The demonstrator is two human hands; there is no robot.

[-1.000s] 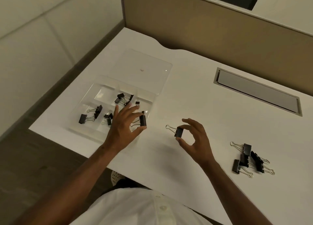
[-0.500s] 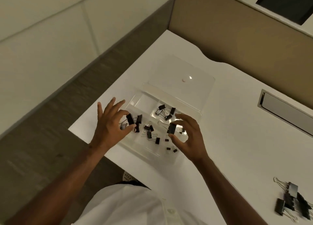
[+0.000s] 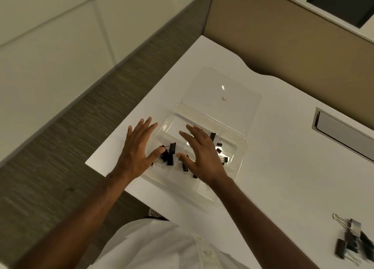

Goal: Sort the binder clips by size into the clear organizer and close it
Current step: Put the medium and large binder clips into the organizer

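Observation:
The clear organizer lies open on the white desk, its lid folded flat behind it. Black binder clips sit in its compartments: larger ones at the left, small ones at the right. My left hand hovers spread at the organizer's left edge, thumb beside the larger clips, holding nothing. My right hand is spread flat over the middle compartments, fingers apart, hiding some clips beneath it.
A pile of larger binder clips lies on the desk at the far right. A grey cable slot is set into the desk at the right. A tan partition stands behind, and the desk's left edge drops to the floor.
Both hands held a clip each; the clips now lie in the organizer and both hands have spread open. The view has swung left, toward the organizer.

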